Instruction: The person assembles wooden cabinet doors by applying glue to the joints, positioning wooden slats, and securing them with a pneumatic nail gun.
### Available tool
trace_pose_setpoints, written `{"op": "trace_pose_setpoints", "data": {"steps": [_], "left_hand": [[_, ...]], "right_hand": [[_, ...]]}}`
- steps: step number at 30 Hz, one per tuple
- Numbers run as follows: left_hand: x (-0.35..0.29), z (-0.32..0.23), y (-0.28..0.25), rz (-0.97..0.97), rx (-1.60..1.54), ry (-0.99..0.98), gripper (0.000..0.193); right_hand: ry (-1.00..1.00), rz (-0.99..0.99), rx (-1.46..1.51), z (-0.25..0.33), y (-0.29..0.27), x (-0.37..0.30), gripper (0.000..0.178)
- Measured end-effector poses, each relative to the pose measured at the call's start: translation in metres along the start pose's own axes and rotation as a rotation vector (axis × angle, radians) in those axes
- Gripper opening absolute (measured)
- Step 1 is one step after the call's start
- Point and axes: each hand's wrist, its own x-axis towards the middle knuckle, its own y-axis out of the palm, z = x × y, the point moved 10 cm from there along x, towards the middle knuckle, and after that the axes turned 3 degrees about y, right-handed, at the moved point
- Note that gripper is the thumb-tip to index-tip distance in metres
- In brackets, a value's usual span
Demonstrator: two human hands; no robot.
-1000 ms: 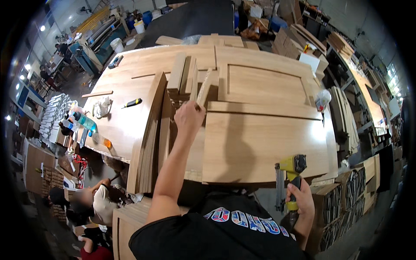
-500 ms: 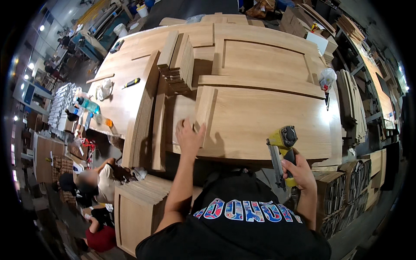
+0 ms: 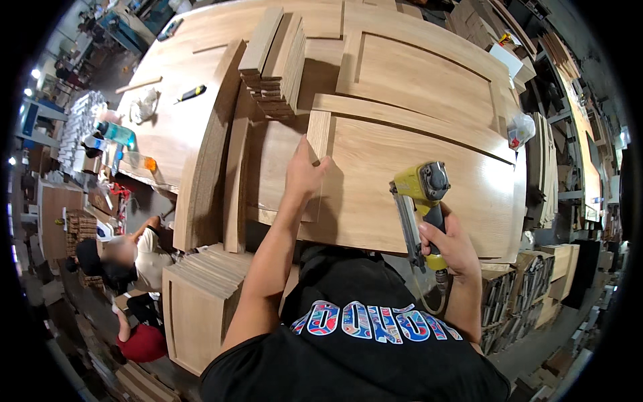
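1. Currently, a stack of framed panels point(image 3: 194, 321) is standing beside your left forearm, just off the near side of the worktable point(image 3: 161, 127).
2. Your right hand point(image 3: 457, 246) is clamping the handle of a yellow nail gun point(image 3: 410, 182); the tool is hanging above the near part of a flat wooden panel point(image 3: 415, 194), its nose seemingly pointing leftward, well apart from your other hand.
3. Your left hand point(image 3: 305, 173) is resting on a short wooden strip point(image 3: 321, 126), thumb and fingers standing apart; whether they are pinching it or only pressing, one cannot tell.
4. That strip is lying along the panel's left end, its far end meeting the long rail point(image 3: 415, 127) at the panel's far edge; you are, by the look of it, lining it up for fastening; no nail is visible in it.
5. The next move would be calling for a steady left hand, both edges sitting flush, and the nose coming square onto the strip with your fingers staying clear of it.
6. Farther off, a pile of similar strips point(image 3: 274, 60) is waiting beside long boards point(image 3: 207, 154) on the left; another framed panel point(image 3: 425, 74) is lying beyond the rail.
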Motion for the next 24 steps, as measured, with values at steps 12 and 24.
{"op": "trace_pose_setpoints", "data": {"steps": [12, 24], "left_hand": [[0.0, -0.02, -0.021, 0.091, -0.13, -0.119, 0.087], [0.003, -0.017, -0.018, 0.103, -0.147, -0.094, 0.093]], "right_hand": [[0.069, -0.068, -0.115, 0.062, 0.059, 0.099, 0.041], [0.117, -0.094, -0.105, 0.076, 0.089, 0.129, 0.037]]}}
